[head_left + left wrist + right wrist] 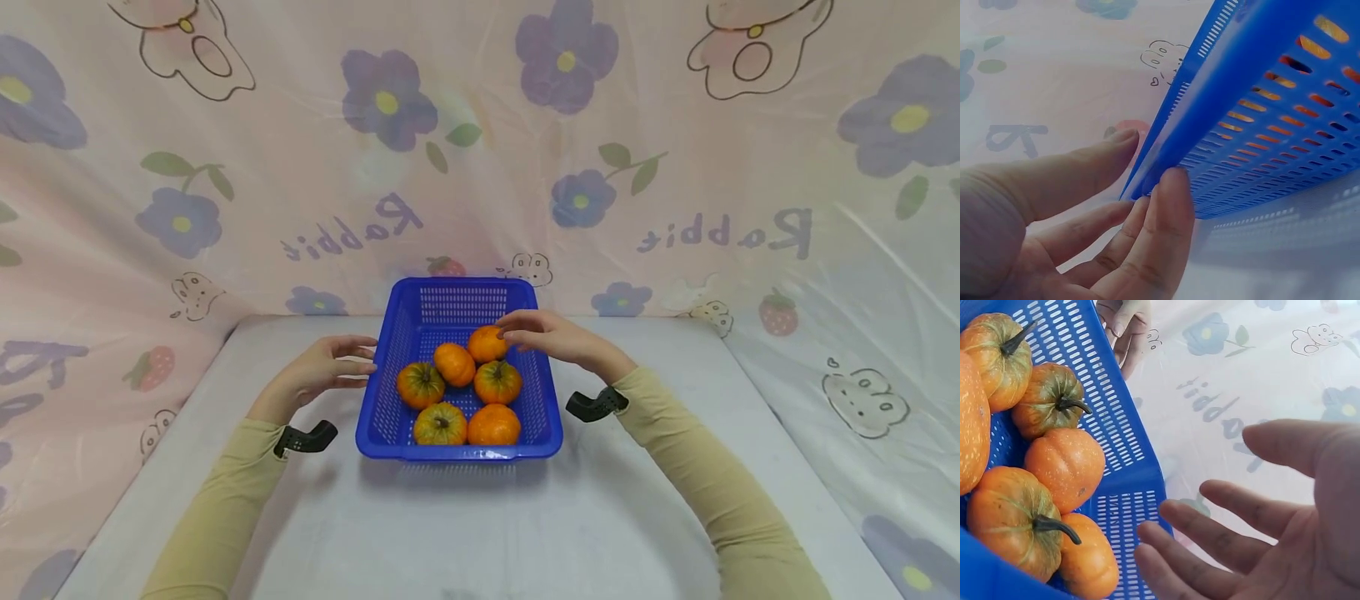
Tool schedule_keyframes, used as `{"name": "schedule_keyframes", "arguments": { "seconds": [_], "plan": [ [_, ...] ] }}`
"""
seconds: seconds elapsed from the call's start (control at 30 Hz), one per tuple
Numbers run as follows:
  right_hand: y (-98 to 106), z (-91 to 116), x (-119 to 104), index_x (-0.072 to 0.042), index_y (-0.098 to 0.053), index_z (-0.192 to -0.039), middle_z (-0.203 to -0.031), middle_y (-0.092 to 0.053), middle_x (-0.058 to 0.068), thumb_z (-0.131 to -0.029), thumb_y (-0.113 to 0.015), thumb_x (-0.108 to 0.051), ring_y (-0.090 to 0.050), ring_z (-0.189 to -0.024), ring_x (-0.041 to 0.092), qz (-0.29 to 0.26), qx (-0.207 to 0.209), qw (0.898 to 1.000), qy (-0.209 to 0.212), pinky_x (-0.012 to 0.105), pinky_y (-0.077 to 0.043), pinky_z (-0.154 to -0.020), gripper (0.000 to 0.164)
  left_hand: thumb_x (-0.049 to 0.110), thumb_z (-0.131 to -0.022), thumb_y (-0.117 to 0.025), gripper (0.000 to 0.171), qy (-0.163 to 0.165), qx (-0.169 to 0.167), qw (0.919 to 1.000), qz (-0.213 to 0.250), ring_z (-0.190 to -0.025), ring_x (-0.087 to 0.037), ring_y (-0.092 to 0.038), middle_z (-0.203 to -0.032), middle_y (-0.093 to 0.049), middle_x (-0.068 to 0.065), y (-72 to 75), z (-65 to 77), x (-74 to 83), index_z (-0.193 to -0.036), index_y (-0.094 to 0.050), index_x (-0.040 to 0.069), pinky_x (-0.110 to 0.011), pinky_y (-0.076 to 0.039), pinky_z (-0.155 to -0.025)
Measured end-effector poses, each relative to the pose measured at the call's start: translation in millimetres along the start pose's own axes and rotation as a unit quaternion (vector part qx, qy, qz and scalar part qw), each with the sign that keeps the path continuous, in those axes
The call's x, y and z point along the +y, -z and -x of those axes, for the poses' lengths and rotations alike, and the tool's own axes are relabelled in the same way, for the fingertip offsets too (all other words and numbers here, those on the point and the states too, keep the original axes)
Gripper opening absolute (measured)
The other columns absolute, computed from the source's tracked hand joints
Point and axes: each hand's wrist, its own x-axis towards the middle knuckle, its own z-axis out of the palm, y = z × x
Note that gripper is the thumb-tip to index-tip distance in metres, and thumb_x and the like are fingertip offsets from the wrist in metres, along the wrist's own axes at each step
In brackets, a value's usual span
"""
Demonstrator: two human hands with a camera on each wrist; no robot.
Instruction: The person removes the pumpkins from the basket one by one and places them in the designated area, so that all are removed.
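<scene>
A blue plastic basket (551, 417) with slotted walls holds several small pumpkins (420, 385), some plain orange, others streaked with green. At its left side is my left hand (324, 369), fingertips right at the outside of the rim. In the left wrist view the thumb (1085, 169) stands apart from the fingers, beside the basket wall (1241, 119). My right hand (551, 336) is over the right rim, its fingertips overlapping the rearmost orange pumpkin (487, 343) in the head view. Its fingers (1210, 537) are spread and loosely extended in the right wrist view, with nothing held.
The basket stands on a white-covered table (465, 533). A patterned curtain (480, 167) with flowers and rabbits hangs behind and at both sides. Black wrist mounts (306, 437) stick out from both sleeves.
</scene>
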Motion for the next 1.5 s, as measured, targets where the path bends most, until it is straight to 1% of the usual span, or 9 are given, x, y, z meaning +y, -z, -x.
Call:
{"name": "schedule_keyframes", "arguments": {
  "seconds": [0.13,0.27,0.43,0.6,0.73,0.83,1.07,1.37,1.5],
  "plan": [
    [-4.2,-3.9,-0.9,-0.011,-0.052,-0.134,-0.133,-0.053,0.016,-0.099,-0.052,-0.032,-0.057,-0.108,0.024,0.014,-0.013,1.000,-0.017,0.051,-0.040,-0.100,0.041,0.009,-0.089,-0.068,0.061,0.008,0.003,0.9999,-0.006,-0.096,-0.026,-0.063,-0.124,-0.048,-0.025,-3.1,-0.4,-1.0,-0.141,-0.038,-0.002,-0.043,-0.051,-0.087],
    [-7.0,-8.7,-1.5,-0.011,-0.052,-0.135,-0.135,-0.051,0.016,-0.100,-0.050,-0.032,-0.054,-0.114,0.030,0.015,-0.030,0.999,-0.024,0.047,-0.040,-0.101,0.041,0.011,-0.088,-0.069,0.064,0.012,0.005,0.9998,-0.016,-0.094,-0.026,-0.063,-0.122,-0.049,-0.024,-4.6,-0.6,-2.2,-0.142,-0.037,-0.002,-0.043,-0.052,-0.087],
    [-8.2,-17.0,-0.5,-0.010,-0.053,-0.135,-0.137,-0.048,0.017,-0.102,-0.046,-0.031,-0.049,-0.121,0.035,0.015,-0.038,0.999,-0.028,0.044,-0.041,-0.101,0.040,0.009,-0.089,-0.068,0.062,0.007,0.004,0.9997,-0.024,-0.091,-0.026,-0.064,-0.120,-0.050,-0.024,-4.8,-0.2,-0.1,-0.142,-0.037,-0.003,-0.042,-0.053,-0.084],
    [-10.6,-24.0,1.7,-0.003,-0.044,-0.141,-0.138,-0.047,0.019,-0.104,-0.041,-0.028,-0.047,-0.122,0.038,0.013,-0.066,0.996,-0.053,0.044,-0.037,-0.104,0.045,0.007,-0.090,-0.067,0.061,0.012,0.005,0.9997,-0.021,-0.090,-0.025,-0.064,-0.119,-0.050,-0.024,-5.7,0.7,2.4,-0.141,-0.037,-0.003,-0.042,-0.054,-0.083],
    [-13.2,-30.4,4.5,0.000,-0.039,-0.144,-0.139,-0.046,0.018,-0.104,-0.039,-0.031,-0.047,-0.123,0.038,0.020,-0.077,0.994,-0.074,0.045,-0.035,-0.106,0.050,0.006,-0.090,-0.066,0.061,0.012,0.001,0.9997,-0.021,-0.088,-0.024,-0.064,-0.119,-0.049,-0.025,-6.0,1.5,3.7,-0.142,-0.035,-0.004,-0.046,-0.051,-0.086],
    [-14.3,-34.1,6.2,-0.001,-0.040,-0.144,-0.140,-0.046,0.018,-0.104,-0.039,-0.031,-0.048,-0.123,0.036,0.025,-0.079,0.993,-0.080,0.045,-0.035,-0.106,0.050,0.005,-0.091,-0.065,0.060,0.010,-0.004,0.9998,-0.019,-0.088,-0.024,-0.064,-0.121,-0.048,-0.027,-5.6,2.0,5.1,-0.142,-0.035,-0.005,-0.048,-0.050,-0.087],
    [-17.0,-39.6,4.2,0.001,-0.041,-0.142,-0.139,-0.046,0.021,-0.105,-0.037,-0.027,-0.048,-0.123,0.037,0.045,-0.088,0.992,-0.078,0.048,-0.037,-0.104,0.047,0.006,-0.091,-0.065,0.061,0.013,-0.003,0.9997,-0.020,-0.087,-0.024,-0.064,-0.122,-0.048,-0.028,-4.5,1.7,6.7,-0.142,-0.034,-0.005,-0.040,-0.054,-0.082],
    [-16.5,-46.4,6.3,-0.001,-0.043,-0.142,-0.140,-0.045,0.019,-0.103,-0.039,-0.032,-0.045,-0.126,0.034,0.082,-0.095,0.988,-0.084,0.045,-0.037,-0.104,0.050,0.007,-0.090,-0.066,0.062,0.014,-0.007,0.9997,-0.017,-0.089,-0.025,-0.064,-0.124,-0.047,-0.028,-5.0,0.1,6.7,-0.142,-0.034,-0.006,-0.042,-0.054,-0.083],
    [-16.3,-48.1,7.7,-0.001,-0.045,-0.140,-0.138,-0.047,0.019,-0.102,-0.041,-0.034,-0.045,-0.125,0.033,0.096,-0.098,0.987,-0.086,0.045,-0.037,-0.104,0.050,0.007,-0.090,-0.066,0.061,0.021,0.000,0.9996,-0.021,-0.089,-0.025,-0.064,-0.123,-0.048,-0.027,-5.6,-0.1,5.8,-0.141,-0.035,-0.004,-0.041,-0.054,-0.082]
  ]
}}
